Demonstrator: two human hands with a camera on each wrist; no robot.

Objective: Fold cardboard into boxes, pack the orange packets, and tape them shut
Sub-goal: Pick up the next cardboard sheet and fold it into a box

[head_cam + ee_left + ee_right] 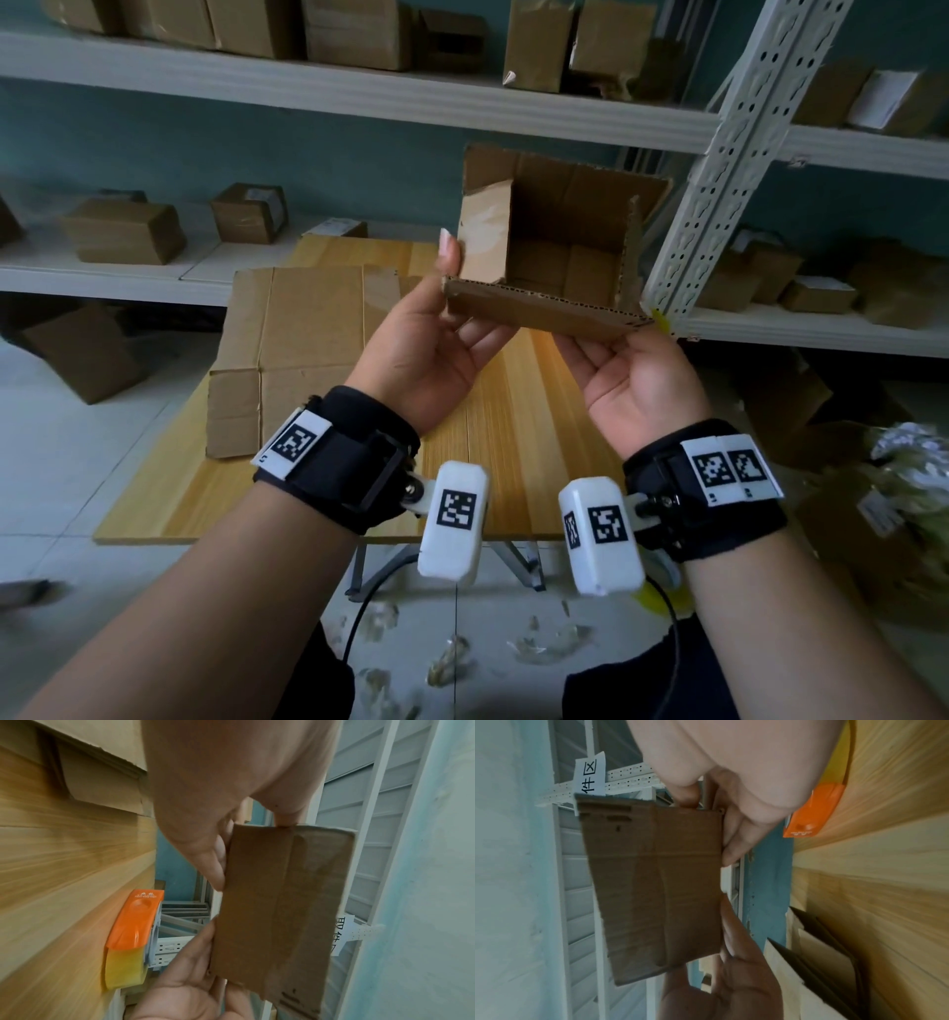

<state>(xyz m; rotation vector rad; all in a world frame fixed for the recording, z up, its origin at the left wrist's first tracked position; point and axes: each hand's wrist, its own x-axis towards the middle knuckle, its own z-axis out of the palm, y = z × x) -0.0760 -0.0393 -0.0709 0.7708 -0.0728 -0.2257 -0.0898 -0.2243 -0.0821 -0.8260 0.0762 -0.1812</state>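
Both hands hold the half-folded box (554, 257) above the table: left hand (436, 339) pinches one end, right hand (631, 375) cups the other. Folding step; next, close the flaps between the grips.

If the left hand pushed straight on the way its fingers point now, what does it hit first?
The left hand already grips the cardboard box, so that comes first. Beyond it the shelf rack looks next, though depth is unclear.

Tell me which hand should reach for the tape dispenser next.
Probably the right hand. The orange tape dispenser sits on the table on that side, leaving the left hand gripping the box.
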